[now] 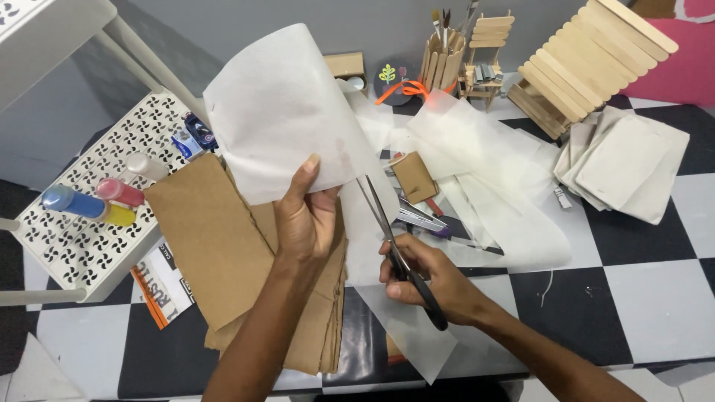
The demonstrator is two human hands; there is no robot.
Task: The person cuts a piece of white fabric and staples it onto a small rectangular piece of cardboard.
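Left hand (pixel 304 217) is pinching the bottom edge of a big sheet of white translucent paper (pixel 279 112), thumb on the front, holding it up over a stack of brown cardboard (pixel 223 246). Right hand (pixel 424 279) is curled shut through the black handles of the scissors (pixel 398 249), blades slightly parted and running up along the paper's right edge. Around them on the checkered bench (pixel 633 305): more paper sheets (pixel 484 171), a popsicle-stick brush holder (pixel 441 59), and paint bottles (pixel 89 202) on a white perforated shelf (pixel 74 246) off to the left.
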